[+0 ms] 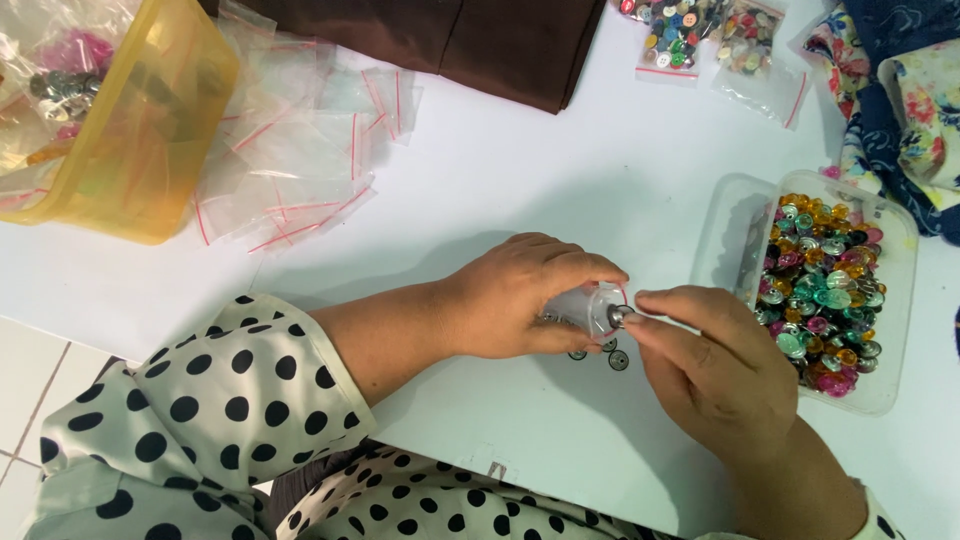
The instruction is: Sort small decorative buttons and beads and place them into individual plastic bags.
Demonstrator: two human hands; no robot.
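Observation:
My left hand (520, 295) grips a small clear plastic bag (590, 307) with its mouth turned to the right. My right hand (715, 360) pinches a small grey button (620, 316) at the mouth of that bag. Two dark buttons (612, 355) lie on the white table (560, 170) just below the bag. A clear plastic box (880, 330) full of shiny coloured buttons stands to the right of my hands.
A pile of empty clear bags with red strips (300, 160) lies at the upper left beside a yellow plastic tub (150, 130). Filled bags of coloured buttons (690, 30) sit at the top. Brown cloth (480, 40) and floral fabric (890, 90) lie along the far edge.

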